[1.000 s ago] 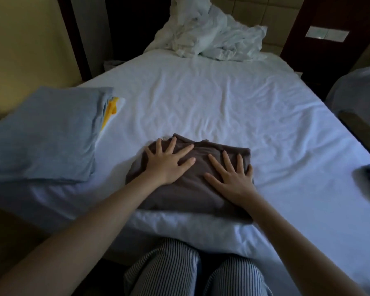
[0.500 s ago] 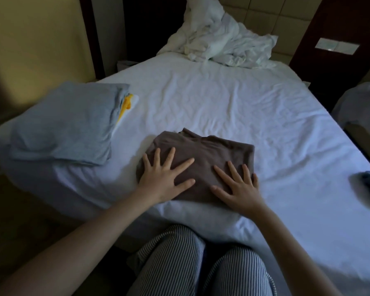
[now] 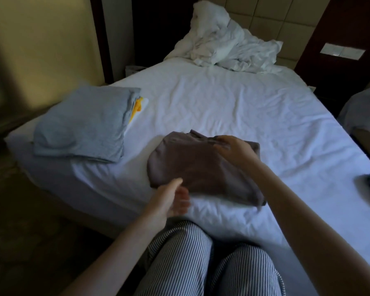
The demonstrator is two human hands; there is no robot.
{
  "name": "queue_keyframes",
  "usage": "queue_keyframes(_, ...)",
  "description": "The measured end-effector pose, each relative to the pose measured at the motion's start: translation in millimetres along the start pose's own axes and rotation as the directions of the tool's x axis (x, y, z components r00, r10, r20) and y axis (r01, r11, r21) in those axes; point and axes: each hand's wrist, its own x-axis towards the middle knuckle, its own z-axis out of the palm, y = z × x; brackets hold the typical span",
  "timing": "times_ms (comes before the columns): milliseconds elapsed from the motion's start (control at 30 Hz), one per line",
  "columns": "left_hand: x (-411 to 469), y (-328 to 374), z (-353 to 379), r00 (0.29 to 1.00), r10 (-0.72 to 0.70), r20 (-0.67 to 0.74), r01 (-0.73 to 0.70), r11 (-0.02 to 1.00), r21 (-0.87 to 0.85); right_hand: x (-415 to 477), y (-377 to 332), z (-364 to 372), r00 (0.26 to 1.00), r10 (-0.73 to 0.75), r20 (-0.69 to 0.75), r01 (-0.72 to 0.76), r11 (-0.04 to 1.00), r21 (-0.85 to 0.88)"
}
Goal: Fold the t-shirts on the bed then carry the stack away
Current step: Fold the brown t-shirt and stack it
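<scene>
Both palms are off the shirt [image 3: 197,165], so the fold is done and I judge a lift is next.
My left hand [image 3: 171,199] has dropped to the near-left edge, fingers loose and holding nothing. My right hand [image 3: 235,150] has gone to the far edge, fingers bent over it; blur hides any grip. Half a second ago both lay spread flat on top. The shirt lies at the bed's [image 3: 222,99] near edge, with the stack [image 3: 79,129] apart on its left.

Bedroom: white-sheeted bed [image 3: 233,107], padded headboard [image 3: 286,16], rumpled duvet [image 3: 226,48].
</scene>
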Motion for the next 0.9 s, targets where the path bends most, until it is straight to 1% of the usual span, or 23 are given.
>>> queue_keyframes(67, 2, -4, 3, 0.993, -0.107, 0.048, 0.113, 0.984, -0.141, 21, 2, 11, 0.997, -0.003, 0.082, 0.011, 0.995, -0.099)
queue_keyframes(133, 3, -2, 11, 0.981, -0.167, 0.1, 0.189, 0.942, -0.276, 34, 6, 27, 0.976, 0.065, 0.209, -0.015, 0.973, -0.231)
queue_keyframes(200, -1, 2, 23, 0.968, -0.205, 0.146, 0.244, 0.908, -0.34, 36, 11, 41, 0.955, 0.121, 0.27, -0.04, 0.957, -0.287)
queue_keyframes(267, 1, -1, 37, 0.976, -0.183, 0.12, 0.215, 0.904, -0.37, 35, 14, 48, 0.96, 0.117, 0.254, -0.039, 0.956, -0.292)
queue_keyframes(367, 7, -12, 58, 0.998, -0.059, -0.032, 0.049, 0.964, -0.262, 35, 14, 47, 0.968, 0.106, 0.229, -0.034, 0.953, -0.3)
queue_keyframes(400, 8, -13, 65, 0.996, -0.034, -0.085, 0.011, 0.965, -0.263, 34, 13, 46, 0.971, 0.11, 0.214, -0.038, 0.948, -0.315)
queue_keyframes(433, 6, -10, 70, 0.991, -0.04, -0.127, -0.001, 0.951, -0.31, 32, 12, 46, 0.973, 0.116, 0.198, -0.045, 0.942, -0.334)
queue_keyframes(500, 4, -4, 77, 0.984, -0.086, -0.158, 0.011, 0.907, -0.422, 28, 9, 43, 0.974, 0.134, 0.184, -0.061, 0.933, -0.356)
queue_keyframes(600, 10, 1, 76, 0.988, -0.118, -0.1, 0.055, 0.872, -0.486, 22, 3, 35, 0.952, 0.208, 0.224, -0.122, 0.93, -0.346)
queue_keyframes(667, 14, 4, 69, 0.988, -0.098, -0.117, 0.037, 0.896, -0.443, 15, 3, 31, 0.927, 0.288, 0.243, -0.201, 0.924, -0.326)
queue_keyframes(733, 16, 7, 60, 0.986, -0.018, -0.166, -0.039, 0.942, -0.333, -1, 4, 29, 0.904, 0.358, 0.233, -0.287, 0.914, -0.288)
queue_keyframes(800, 20, 17, 45, 0.978, 0.129, -0.162, -0.157, 0.973, -0.172, -19, 5, 25, 0.88, 0.41, 0.241, -0.357, 0.904, -0.233)
queue_keyframes(833, 25, 25, 35, 0.963, 0.229, -0.144, -0.239, 0.969, -0.057, -27, 4, 21, 0.864, 0.428, 0.265, -0.382, 0.9, -0.208)
queue_keyframes(900, 40, 45, 12, 0.914, 0.401, -0.053, -0.385, 0.902, 0.195, -41, 4, 12, 0.845, 0.444, 0.299, -0.41, 0.896, -0.172)
